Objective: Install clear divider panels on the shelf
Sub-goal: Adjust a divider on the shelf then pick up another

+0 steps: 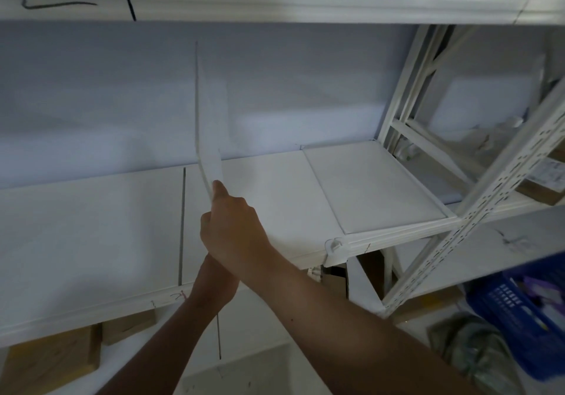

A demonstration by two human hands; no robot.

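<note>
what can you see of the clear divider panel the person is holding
The clear divider panel is a thin, see-through sheet, seemingly plastic, seen nearly edge-on. It stands roughly upright over the white shelf, its top edge reaching toward the shelf above. Wide-angle view makes it look bowed. The right hand grips its lower front edge, thumb along the edge; the left hand sits lower, mostly hidden. Whether its bottom touches the shelf cannot be told.

Blue basket [516, 312] lower right — cardboard boxes [49, 355] beneath, crumpled grey-green bag [467, 348] nearby

two hands [232, 226], one clear panel [209, 137], one blue basket [519, 309]
</note>
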